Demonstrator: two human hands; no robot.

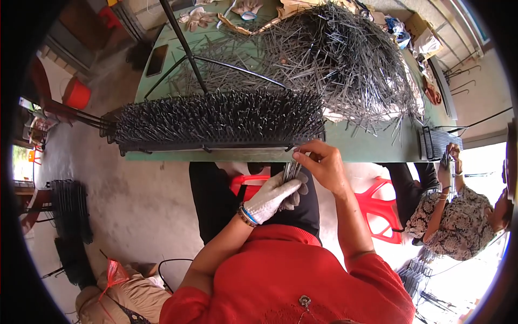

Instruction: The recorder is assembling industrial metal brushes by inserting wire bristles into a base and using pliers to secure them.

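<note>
My left hand [274, 197], in a white work glove, is closed around a small bundle of thin metal strips [292, 171] standing upright in front of me. Just above that bundle, my bare right hand [327, 166] pinches thumb and forefinger together by the strips' top ends; what sits between the fingertips is too small to make out. Those fingertips are close to the right part of the front edge of a long black rack [216, 116], which is densely filled with upright dark metal pieces.
A big heap of loose thin metal strips [350, 59] covers much of the green table [372, 148]. A black rod frame [186, 51] rises behind the rack. A phone [157, 60] and work gloves [197, 19] lie farther back. At right, another person [458, 221] handles a smaller rack [437, 143].
</note>
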